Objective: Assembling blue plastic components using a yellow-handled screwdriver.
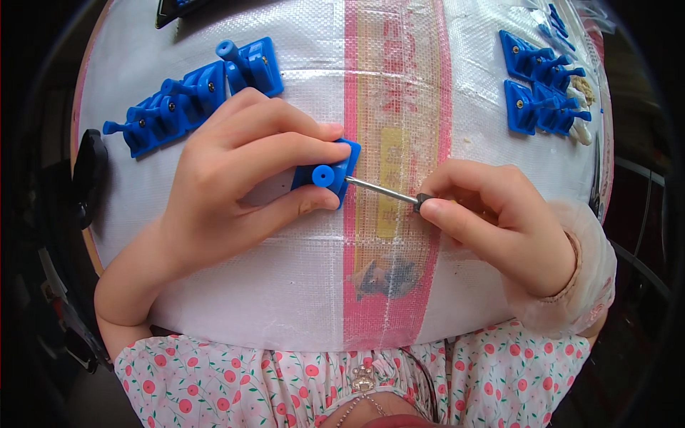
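Between the thumb and fingers of my left hand (pixel 242 167) is a blue plastic bracket (pixel 352 158) with a round peg facing up. My right hand (pixel 492 210) grips a screwdriver (pixel 385 191) by its dark handle, mostly hidden in the fingers. The metal shaft points left, and its tip meets the right side of the bracket. Whether a screw sits at the tip is too small to tell.
Several similar blue brackets (pixel 171 110) stand in a row at the far left. Another group of blue brackets (pixel 546 89) is at the far right, near small blue parts (pixel 558 23). A white woven sheet with a pink-edged stripe (pixel 399 314) covers the table.
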Action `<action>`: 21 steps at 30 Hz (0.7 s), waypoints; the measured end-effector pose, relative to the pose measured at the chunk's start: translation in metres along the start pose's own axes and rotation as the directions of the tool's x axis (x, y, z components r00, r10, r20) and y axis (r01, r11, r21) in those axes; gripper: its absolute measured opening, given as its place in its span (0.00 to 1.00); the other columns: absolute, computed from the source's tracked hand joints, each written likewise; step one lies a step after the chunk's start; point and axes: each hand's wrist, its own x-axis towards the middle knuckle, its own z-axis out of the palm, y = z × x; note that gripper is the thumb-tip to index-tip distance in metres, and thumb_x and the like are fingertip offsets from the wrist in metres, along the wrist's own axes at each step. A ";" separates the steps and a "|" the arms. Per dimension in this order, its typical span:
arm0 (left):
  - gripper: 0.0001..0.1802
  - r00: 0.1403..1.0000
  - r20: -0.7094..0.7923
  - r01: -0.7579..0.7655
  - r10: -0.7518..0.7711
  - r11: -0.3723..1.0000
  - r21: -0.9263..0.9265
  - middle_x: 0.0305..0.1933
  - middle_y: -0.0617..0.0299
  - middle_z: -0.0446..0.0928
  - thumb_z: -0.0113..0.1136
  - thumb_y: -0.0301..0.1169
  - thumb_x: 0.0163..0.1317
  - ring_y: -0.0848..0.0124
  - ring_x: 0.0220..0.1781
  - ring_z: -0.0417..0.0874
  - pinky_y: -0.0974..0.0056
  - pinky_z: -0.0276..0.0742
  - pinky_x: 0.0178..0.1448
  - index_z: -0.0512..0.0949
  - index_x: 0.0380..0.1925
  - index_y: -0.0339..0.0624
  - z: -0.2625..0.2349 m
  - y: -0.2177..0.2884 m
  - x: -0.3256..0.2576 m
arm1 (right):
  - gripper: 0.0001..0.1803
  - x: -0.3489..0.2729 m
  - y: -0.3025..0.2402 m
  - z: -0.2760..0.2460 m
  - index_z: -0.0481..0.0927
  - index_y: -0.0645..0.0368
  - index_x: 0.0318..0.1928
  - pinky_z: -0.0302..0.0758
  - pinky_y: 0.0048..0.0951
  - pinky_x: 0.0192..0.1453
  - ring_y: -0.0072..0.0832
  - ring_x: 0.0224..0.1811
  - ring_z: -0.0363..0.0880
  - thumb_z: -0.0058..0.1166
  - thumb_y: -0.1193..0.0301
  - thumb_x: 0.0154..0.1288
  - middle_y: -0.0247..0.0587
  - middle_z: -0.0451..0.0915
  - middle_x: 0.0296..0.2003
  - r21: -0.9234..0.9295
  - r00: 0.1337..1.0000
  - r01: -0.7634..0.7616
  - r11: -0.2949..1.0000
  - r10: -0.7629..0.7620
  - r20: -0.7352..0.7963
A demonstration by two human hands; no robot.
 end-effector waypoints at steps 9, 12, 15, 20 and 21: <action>0.16 0.999 -0.035 -0.034 0.034 0.999 0.000 0.45 0.55 0.83 0.76 0.32 0.45 0.66 0.42 0.79 0.65 0.72 0.47 0.81 0.33 0.41 0.003 -0.003 -0.002 | 0.09 -0.009 0.007 0.010 0.71 0.65 0.44 0.68 0.18 0.44 0.14 0.40 0.72 0.55 0.77 0.66 0.32 0.74 0.37 -0.102 0.986 0.118 0.988 -0.129 -0.107; 0.15 0.999 -0.029 -0.039 0.039 0.999 -0.015 0.45 0.56 0.83 0.75 0.29 0.46 0.66 0.42 0.79 0.65 0.73 0.47 0.81 0.33 0.40 0.002 -0.003 -0.002 | 0.11 -0.005 0.012 0.012 0.70 0.64 0.46 0.67 0.18 0.48 0.15 0.43 0.71 0.54 0.77 0.66 0.32 0.73 0.38 -0.080 0.923 0.308 0.948 -0.318 -0.217; 0.14 0.999 -0.028 -0.037 0.036 0.999 -0.018 0.45 0.55 0.83 0.73 0.25 0.47 0.65 0.43 0.79 0.65 0.74 0.48 0.81 0.35 0.39 0.001 0.001 0.001 | 0.14 0.004 0.015 0.019 0.67 0.63 0.51 0.66 0.20 0.52 0.17 0.47 0.71 0.50 0.78 0.66 0.36 0.74 0.43 -0.018 0.875 0.446 0.895 -0.440 -0.202; 0.15 0.999 -0.024 -0.029 0.028 0.999 -0.037 0.45 0.55 0.83 0.69 0.22 0.48 0.65 0.44 0.80 0.65 0.75 0.47 0.82 0.38 0.38 0.002 0.001 0.001 | 0.17 0.020 0.028 0.026 0.64 0.66 0.53 0.66 0.25 0.60 0.23 0.57 0.71 0.46 0.83 0.64 0.53 0.71 0.61 -0.028 0.766 0.640 0.768 -0.640 -0.065; 0.15 0.999 -0.025 -0.032 0.031 0.999 -0.043 0.45 0.55 0.83 0.69 0.22 0.48 0.65 0.44 0.80 0.65 0.75 0.47 0.82 0.39 0.38 0.002 -0.001 0.002 | 0.18 0.022 0.030 0.027 0.64 0.67 0.53 0.67 0.25 0.60 0.24 0.59 0.71 0.46 0.84 0.62 0.55 0.70 0.63 -0.046 0.747 0.662 0.748 -0.663 -0.040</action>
